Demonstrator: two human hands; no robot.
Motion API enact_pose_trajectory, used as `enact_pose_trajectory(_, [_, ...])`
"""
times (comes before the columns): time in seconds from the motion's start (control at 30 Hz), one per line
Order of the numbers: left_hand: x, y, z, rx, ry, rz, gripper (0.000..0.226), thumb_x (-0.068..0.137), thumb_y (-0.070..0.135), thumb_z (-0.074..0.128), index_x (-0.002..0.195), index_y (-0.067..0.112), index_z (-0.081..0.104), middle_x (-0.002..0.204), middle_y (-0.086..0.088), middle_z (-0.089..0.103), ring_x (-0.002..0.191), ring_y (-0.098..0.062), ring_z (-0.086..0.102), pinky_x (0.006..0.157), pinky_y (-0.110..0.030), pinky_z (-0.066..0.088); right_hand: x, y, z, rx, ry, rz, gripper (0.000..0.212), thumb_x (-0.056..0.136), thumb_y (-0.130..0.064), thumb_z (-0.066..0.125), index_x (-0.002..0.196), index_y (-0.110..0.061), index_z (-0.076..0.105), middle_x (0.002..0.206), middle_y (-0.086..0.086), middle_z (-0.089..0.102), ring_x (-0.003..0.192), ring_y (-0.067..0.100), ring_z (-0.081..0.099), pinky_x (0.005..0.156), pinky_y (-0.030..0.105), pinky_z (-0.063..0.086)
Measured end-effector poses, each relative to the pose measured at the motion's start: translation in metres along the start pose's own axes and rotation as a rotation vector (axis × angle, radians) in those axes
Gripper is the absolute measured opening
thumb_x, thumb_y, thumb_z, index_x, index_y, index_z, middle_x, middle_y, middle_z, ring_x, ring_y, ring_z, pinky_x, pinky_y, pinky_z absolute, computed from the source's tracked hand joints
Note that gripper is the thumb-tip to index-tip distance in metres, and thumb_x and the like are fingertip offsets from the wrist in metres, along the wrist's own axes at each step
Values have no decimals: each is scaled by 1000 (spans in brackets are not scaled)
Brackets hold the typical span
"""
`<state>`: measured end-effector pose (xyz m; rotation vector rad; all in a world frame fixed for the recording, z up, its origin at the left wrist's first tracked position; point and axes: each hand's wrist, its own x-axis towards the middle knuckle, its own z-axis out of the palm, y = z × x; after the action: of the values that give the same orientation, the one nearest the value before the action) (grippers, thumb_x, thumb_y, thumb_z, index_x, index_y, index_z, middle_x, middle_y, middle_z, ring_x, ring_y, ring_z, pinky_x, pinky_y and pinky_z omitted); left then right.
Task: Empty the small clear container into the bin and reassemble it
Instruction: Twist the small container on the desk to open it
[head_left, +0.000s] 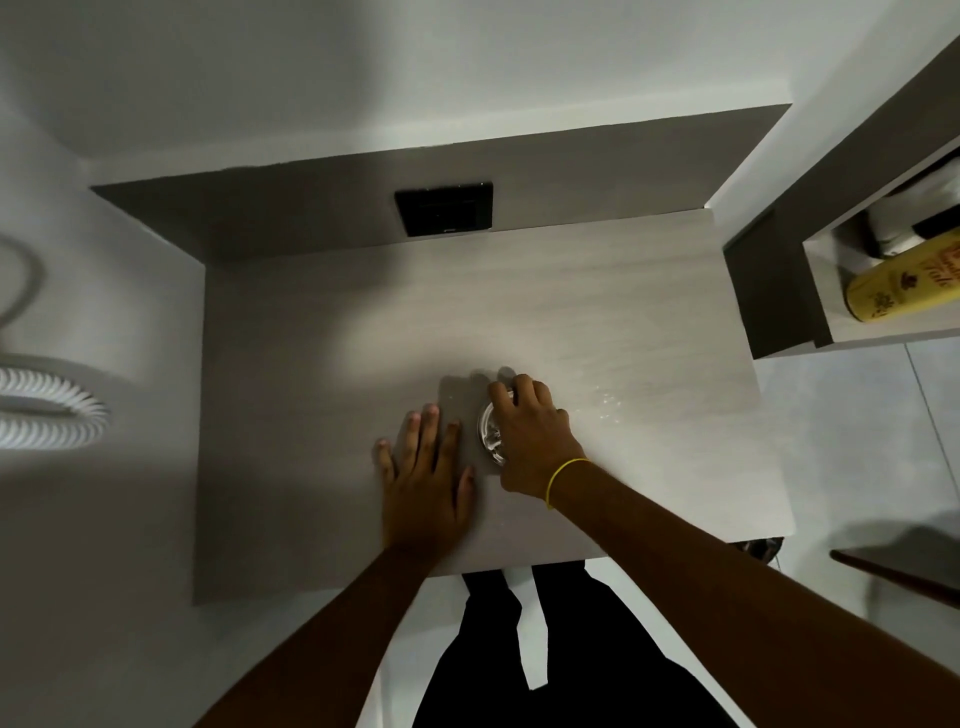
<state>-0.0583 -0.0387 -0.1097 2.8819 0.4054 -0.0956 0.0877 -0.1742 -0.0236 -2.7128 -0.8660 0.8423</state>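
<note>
A: Where is the small round clear container (488, 434) right now?

B: On the pale wood-grain counter (597, 312), near the front edge, mostly hidden under the right hand (530, 436). That hand's fingers curl over its top and far rim, closed on it. The left hand (423, 467) lies flat and spread on the counter just beside it, holding nothing.

A: Has it been emptied?

B: I cannot tell; its inside is too glary to read, and no bin is in view. Some wet-looking specks (608, 402) sit on the counter to its right.

A: So which end of the job?

B: Either the pick-up or the final set-down. I would not guess.
</note>
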Motion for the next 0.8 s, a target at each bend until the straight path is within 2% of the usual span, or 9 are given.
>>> enact_pose_trajectory(0.1, [0,0,0,9,-2,-2,68,106,51,39,166,18,39,180,-12,23,167,-33,18,125,-71,18,-1,-1,0,27,21,27,107,51,-21,89,144,-19,37,147,14,30,128,37,38,87,55,58])
enact_pose_trajectory(0.5, [1,0,0,9,-2,2,71,104,50,43,167,18,36,180,-12,21,166,-34,18,124,-73,20,6,0,-7,-34,-65,-6,109,57,-20,94,148,-20,34,150,14,26,130,38,36,86,53,57])
enact_pose_trajectory(0.8, [0,0,1,-6,3,7,71,105,50,40,167,16,36,179,-13,22,166,-35,18,123,-74,21,11,-4,-14,-80,-67,-50,104,57,-20,91,145,-17,36,147,17,33,132,40,38,88,53,54])
